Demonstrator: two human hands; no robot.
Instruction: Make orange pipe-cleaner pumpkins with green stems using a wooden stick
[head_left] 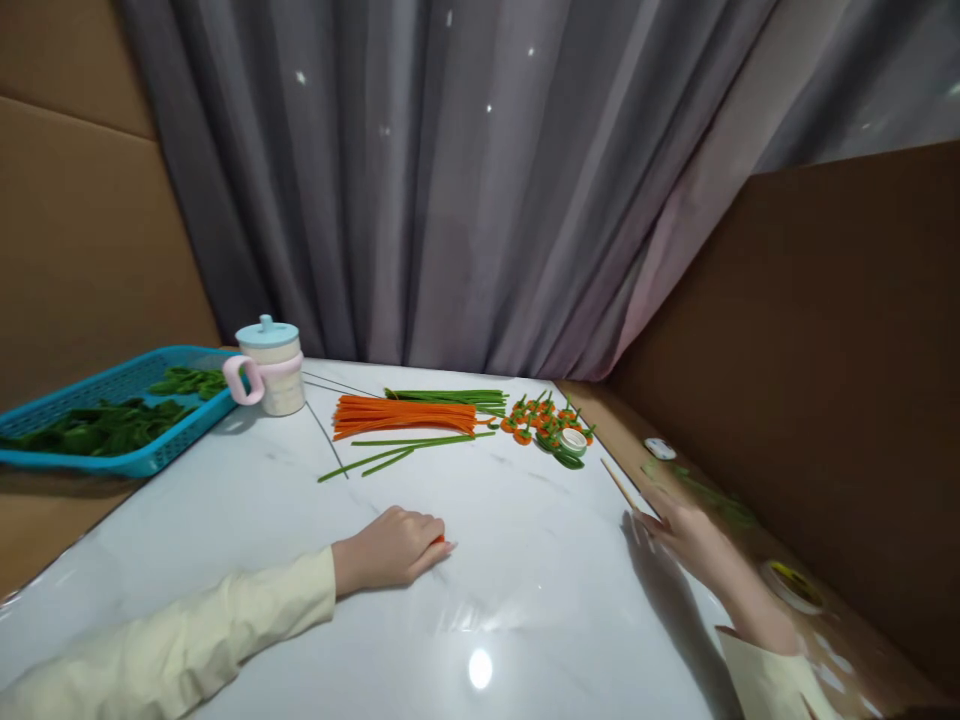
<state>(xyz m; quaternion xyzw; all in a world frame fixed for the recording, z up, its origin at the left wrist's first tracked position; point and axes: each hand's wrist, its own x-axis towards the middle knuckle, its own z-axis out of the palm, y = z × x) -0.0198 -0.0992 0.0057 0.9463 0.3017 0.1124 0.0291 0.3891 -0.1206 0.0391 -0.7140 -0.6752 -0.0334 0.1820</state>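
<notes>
My left hand (pixel 394 548) rests knuckles-up on the white marble table (pixel 300 560), fingers curled over a small orange piece (pixel 439 541) that shows at the fingertips. My right hand (pixel 686 535) lies at the table's right edge, fingers touching a thin wooden stick (pixel 619 483); whether it grips the stick is unclear. Beyond both hands lie a bundle of orange pipe cleaners (pixel 405 415), green pipe cleaners (pixel 450 397) and a cluster of small orange-and-green pieces (pixel 544 418) around a white tape roll (pixel 574 440).
A blue basket (pixel 112 460) of green leaves sits at the far left, with a lidded cup with a pink handle (pixel 270 368) beside it. A brown board wall (pixel 825 350) borders the right side; small items lie on the ledge (pixel 795 585) there. A grey curtain hangs behind.
</notes>
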